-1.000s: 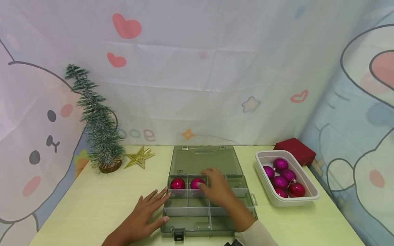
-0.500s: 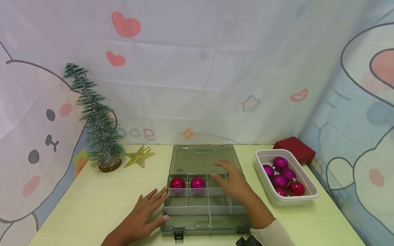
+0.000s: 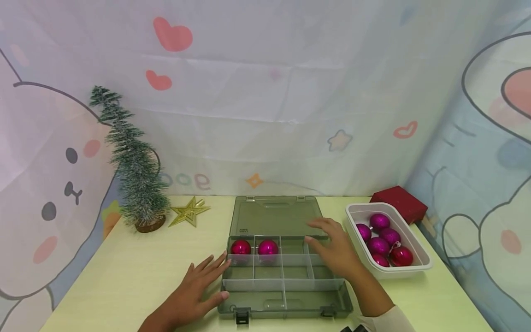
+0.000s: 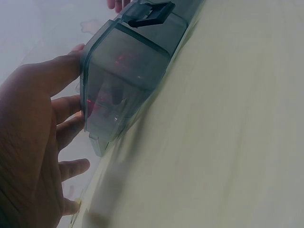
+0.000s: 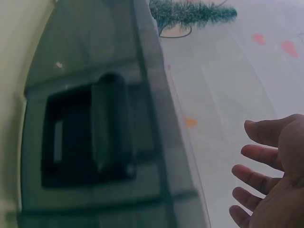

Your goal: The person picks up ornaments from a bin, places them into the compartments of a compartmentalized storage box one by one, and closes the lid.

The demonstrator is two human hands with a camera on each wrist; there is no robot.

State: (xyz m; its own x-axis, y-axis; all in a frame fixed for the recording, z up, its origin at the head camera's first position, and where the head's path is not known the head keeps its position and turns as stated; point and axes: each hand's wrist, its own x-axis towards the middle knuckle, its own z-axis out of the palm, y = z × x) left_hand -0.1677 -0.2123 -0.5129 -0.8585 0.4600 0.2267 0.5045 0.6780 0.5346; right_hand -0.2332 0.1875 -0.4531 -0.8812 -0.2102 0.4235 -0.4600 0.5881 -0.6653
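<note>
A clear grey-green divided box lies on the table with its lid laid back. Two Christmas baubles sit in its back row: a red one at the far left and a magenta one beside it. My left hand rests against the box's left edge, fingers spread; the left wrist view shows its thumb and fingers touching the wall. Over the box's right side hovers my right hand, fingers relaxed and holding nothing. In the right wrist view it hangs apart from the box, whose black latch is near the camera.
A white tub right of the box holds several purple and red baubles. Behind it lies a dark red box. At the back left stand a small frosted Christmas tree and, lying beside it, a gold star.
My right hand has let go of the magenta bauble, which stays in its compartment, and has moved right across the box toward the tub. The left hand has stayed in place.
</note>
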